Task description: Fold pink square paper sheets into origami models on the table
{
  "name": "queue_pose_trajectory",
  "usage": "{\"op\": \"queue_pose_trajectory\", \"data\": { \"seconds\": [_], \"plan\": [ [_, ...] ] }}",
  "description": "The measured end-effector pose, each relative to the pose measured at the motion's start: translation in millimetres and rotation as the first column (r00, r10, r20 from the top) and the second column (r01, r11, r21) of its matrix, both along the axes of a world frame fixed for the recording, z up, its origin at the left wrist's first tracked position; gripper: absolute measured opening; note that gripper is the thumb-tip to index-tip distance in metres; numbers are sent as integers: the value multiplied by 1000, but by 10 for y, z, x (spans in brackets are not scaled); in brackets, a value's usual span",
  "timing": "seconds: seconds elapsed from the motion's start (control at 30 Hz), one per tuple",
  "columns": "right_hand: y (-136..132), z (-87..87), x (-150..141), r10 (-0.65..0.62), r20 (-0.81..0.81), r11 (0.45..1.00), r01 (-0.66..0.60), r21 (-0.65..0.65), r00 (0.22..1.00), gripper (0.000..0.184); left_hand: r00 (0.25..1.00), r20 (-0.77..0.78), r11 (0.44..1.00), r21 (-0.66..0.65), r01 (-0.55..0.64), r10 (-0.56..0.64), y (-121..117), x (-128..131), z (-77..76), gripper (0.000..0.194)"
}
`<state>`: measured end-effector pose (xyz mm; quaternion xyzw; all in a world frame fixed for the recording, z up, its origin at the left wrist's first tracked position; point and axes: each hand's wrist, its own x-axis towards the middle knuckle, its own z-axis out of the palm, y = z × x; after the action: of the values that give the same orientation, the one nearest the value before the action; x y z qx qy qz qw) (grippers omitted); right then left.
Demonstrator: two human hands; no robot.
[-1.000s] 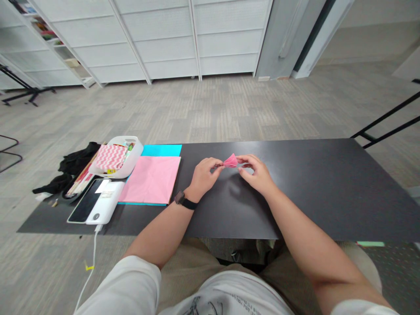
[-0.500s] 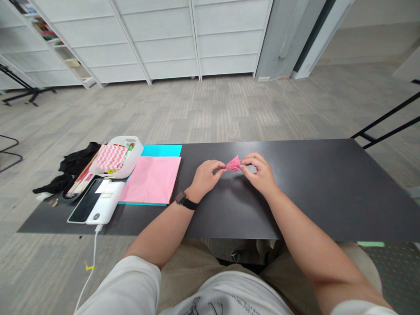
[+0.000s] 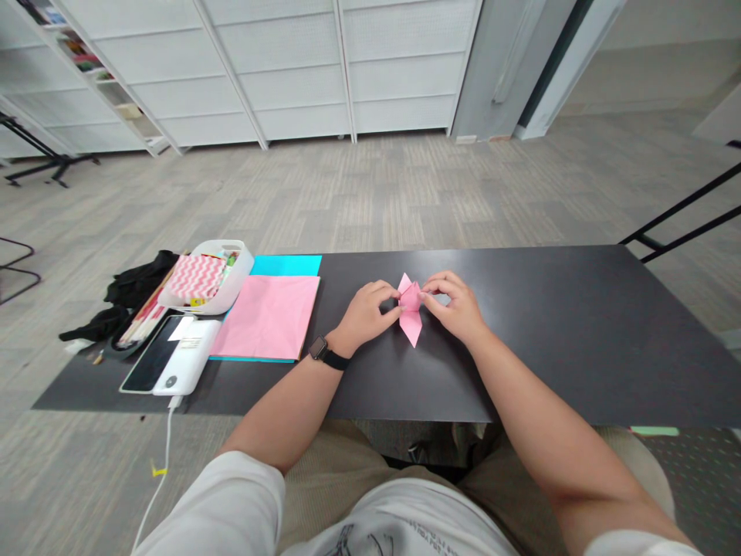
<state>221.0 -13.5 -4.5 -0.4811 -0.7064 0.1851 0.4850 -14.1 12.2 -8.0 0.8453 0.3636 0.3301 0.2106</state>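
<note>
A small piece of folded pink paper (image 3: pixel 411 307) is held between my two hands above the dark table (image 3: pixel 556 332). It looks like an origami crane, with one pointed flap toward the far side and a longer one toward me. My left hand (image 3: pixel 369 310) pinches its left side between thumb and fingers, a black watch (image 3: pixel 327 352) on that wrist. On the other side, my right hand (image 3: pixel 456 306) pinches the paper's right edge with thumb and forefinger. The fingertips cover both side ends.
Left of my hands lies a stack of pink paper (image 3: pixel 269 316) over blue sheets (image 3: pixel 288 266). Beyond it are a white basket (image 3: pixel 236 286) with patterned packets, a phone (image 3: pixel 151 359), a white power bank (image 3: pixel 186 359) with a cable, and a black cloth (image 3: pixel 139 279).
The folded pink paper has opened out: its two pointed flaps now spread away from and toward me, where it was a narrow bundle before. Both hands stay nearly in place.
</note>
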Motion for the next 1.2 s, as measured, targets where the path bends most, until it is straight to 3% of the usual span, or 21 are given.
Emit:
{"op": "queue_pose_trajectory", "data": {
  "seconds": [0.33,0.5,0.7,0.8,0.9,1.0,1.1,1.2],
  "plan": [
    [5,-59,3,48,56,998,-46,-41,997,7,969,-245,1000,-12,-14,11,34,-5,-65,5],
    [5,-62,6,77,77,995,-72,-74,994,8,964,-265,1000,-10,2,-4,36,-25,-90,7],
    [6,-57,19,112,94,991,-105,-79,989,11,984,-181,1000,31,4,2,-18,-3,-8,13],
    [-7,-58,8,97,100,993,-89,-80,990,10,986,-160,998,54,-45,53,-28,16,14,14],
    [-21,-53,2,68,112,996,-62,-60,991,16,973,-145,982,92,-167,179,-9,15,-4,16],
    [-24,-55,8,125,195,991,-114,-66,973,10,963,-128,969,102,-224,236,10,10,-34,16],
    [-13,-81,14,189,262,981,-171,-88,946,13,980,-124,987,73,-144,153,-4,19,-40,13],
    [3,-116,21,175,289,984,-153,-96,941,18,990,-144,999,54,2,6,-44,39,-15,8]
  ]
}}
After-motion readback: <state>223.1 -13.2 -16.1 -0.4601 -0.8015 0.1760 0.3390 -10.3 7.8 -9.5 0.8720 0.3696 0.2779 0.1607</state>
